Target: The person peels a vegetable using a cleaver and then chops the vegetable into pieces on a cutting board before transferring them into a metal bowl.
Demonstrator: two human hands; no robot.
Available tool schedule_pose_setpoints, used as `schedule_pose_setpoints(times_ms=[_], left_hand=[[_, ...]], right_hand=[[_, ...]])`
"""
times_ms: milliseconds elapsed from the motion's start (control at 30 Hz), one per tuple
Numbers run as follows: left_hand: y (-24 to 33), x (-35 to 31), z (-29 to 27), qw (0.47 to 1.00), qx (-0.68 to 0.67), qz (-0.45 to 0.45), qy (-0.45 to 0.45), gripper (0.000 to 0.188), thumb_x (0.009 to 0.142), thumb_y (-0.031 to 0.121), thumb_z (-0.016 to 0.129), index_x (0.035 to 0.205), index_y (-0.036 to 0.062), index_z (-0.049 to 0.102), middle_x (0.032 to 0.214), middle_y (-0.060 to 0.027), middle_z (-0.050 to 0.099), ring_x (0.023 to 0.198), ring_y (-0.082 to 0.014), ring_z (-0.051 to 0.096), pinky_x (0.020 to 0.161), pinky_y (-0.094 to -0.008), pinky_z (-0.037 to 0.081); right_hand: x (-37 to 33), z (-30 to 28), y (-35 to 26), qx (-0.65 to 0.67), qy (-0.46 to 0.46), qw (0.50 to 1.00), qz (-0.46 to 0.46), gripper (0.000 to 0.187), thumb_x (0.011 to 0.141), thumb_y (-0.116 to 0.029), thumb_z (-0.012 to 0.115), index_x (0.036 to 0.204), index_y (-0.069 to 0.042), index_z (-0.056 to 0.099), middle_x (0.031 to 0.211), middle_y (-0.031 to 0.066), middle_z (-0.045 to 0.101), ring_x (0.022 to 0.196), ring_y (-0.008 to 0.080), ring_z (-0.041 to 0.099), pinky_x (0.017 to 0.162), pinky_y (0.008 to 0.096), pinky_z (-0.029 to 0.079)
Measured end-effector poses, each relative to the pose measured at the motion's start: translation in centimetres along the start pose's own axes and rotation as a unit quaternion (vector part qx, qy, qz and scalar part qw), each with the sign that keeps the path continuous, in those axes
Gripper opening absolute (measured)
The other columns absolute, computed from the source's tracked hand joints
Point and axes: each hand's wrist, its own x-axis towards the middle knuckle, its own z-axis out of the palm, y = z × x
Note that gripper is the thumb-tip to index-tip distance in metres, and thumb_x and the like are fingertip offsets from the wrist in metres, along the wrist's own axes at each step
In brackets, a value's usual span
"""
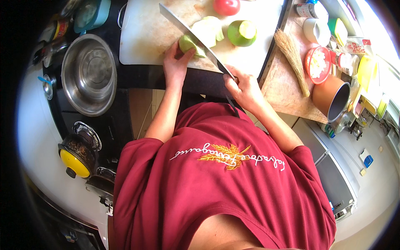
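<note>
My right hand grips the handle of a kitchen knife. Its long, broad blade slants toward the far left across a white cutting board. Against the blade's left side, my left hand holds a piece of green vegetable on the board, fingers around it. Just past the blade lie pale green pieces. To their right rests a round green vegetable with a pale cut face. A red tomato sits at the far edge of view. How deep the blade sits in the vegetable is hard to see.
A steel basin stands left of the board, with a yellow-lidded pot nearer. On the wooden counter at right are a straw brush, a red basket of white chopped bits, a copper-coloured pot and several jars.
</note>
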Motion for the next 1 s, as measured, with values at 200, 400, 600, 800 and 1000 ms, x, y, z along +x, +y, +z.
schedule_pose_setpoints(times_ms=[200, 400, 600, 800, 1000], left_hand=[[0.4, -0.2, 0.1, 0.999, 0.047, 0.006, 0.013, 0.046, 0.076, 0.008, 0.076, 0.118, -0.0018, 0.061, 0.1, -0.0088, 0.062, 0.087, -0.0151, 0.061, 0.079, -0.0282, 0.049], [1.6, -0.9, 0.2, 0.997, 0.069, -0.017, 0.032, 0.048, 0.077, 0.01, 0.076, 0.12, -0.0035, 0.06, 0.103, -0.0096, 0.06, 0.085, -0.0155, 0.059, 0.079, -0.0284, 0.049], [0.0, -0.5, 0.2, 0.999, 0.012, -0.012, 0.05, 0.049, 0.076, 0.012, 0.077, 0.119, -0.0037, 0.06, 0.106, -0.0101, 0.058, 0.087, -0.0167, 0.057, 0.082, -0.0295, 0.048], [1.2, -0.8, 0.1, 0.993, 0.107, 0.014, 0.056, 0.051, 0.074, 0.016, 0.079, 0.119, -0.0013, 0.062, 0.11, -0.0128, 0.059, 0.094, -0.0205, 0.058, 0.086, -0.0314, 0.047], [-0.4, -0.4, -0.3, 0.994, 0.095, 0.021, 0.05, 0.054, 0.074, 0.023, 0.08, 0.118, -0.0024, 0.061, 0.114, -0.0169, 0.059, 0.102, -0.0255, 0.059, 0.091, -0.0344, 0.046]], right_hand=[[-0.4, 0.6, 1.6, -0.037, 0.013, 0.999, -0.036, 0.038, 0.085, -0.023, 0.055, 0.121, -0.009, 0.058, 0.081, 0.024, 0.065, 0.077, 0.0387, 0.065, 0.073, 0.0455, 0.052], [-4.5, -0.1, 4.0, -0.097, -0.036, 0.993, 0.053, 0.044, 0.086, -0.026, 0.054, 0.127, -0.012, 0.053, 0.079, 0.0234, 0.065, 0.072, 0.0405, 0.065, 0.071, 0.0479, 0.052], [-3.9, -0.1, 3.0, -0.101, -0.049, 0.99, 0.083, 0.043, 0.087, -0.026, 0.053, 0.127, -0.01, 0.054, 0.076, 0.0241, 0.065, 0.074, 0.0403, 0.065, 0.071, 0.0474, 0.052], [-0.3, 1.6, 1.4, -0.102, -0.021, 0.994, 0.041, 0.038, 0.086, -0.024, 0.053, 0.119, -0.008, 0.059, 0.076, 0.0251, 0.064, 0.076, 0.0411, 0.065, 0.074, 0.0472, 0.052], [4.7, 4.9, 0.9, -0.112, 0.032, 0.993, -0.007, 0.032, 0.085, -0.022, 0.054, 0.111, -0.006, 0.063, 0.078, 0.0238, 0.065, 0.075, 0.0388, 0.065, 0.073, 0.0455, 0.052]])
